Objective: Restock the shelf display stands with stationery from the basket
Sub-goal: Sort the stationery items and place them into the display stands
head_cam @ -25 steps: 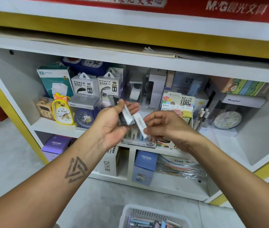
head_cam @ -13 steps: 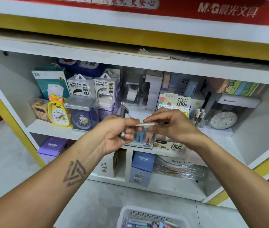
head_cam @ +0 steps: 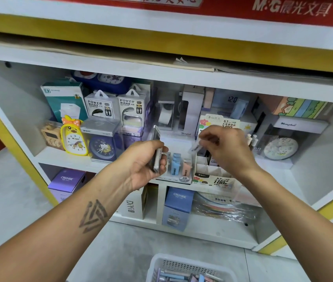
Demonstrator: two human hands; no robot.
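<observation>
Soft, even daylight fills the shelf; its back recess sits dimmer. Wide-angle bending curves its edges. The right hand is motion-blurred.

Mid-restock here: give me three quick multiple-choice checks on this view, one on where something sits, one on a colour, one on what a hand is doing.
1. Where is the white plastic mesh basket?
A. On the floor below the hands
B. On the upper shelf
C. Hanging from the red sign

2. What colour is the duck-shaped alarm clock on the shelf?
A. Green
B. Yellow
C. Black

3. What is the left hand doing?
A. Hanging idle with nothing in it
B. Pressing flat on the shelf
C. Gripping a small stack of slim grey-and-white packs

Answers:
1. A, the basket shows at the bottom edge on the grey floor, under both arms.
2. B, its body is yellow with an orange bow on top.
3. C, its fingers curl round the packs, while the right hand pinches one small clear-wrapped pack above the white cardboard display stand.
</observation>
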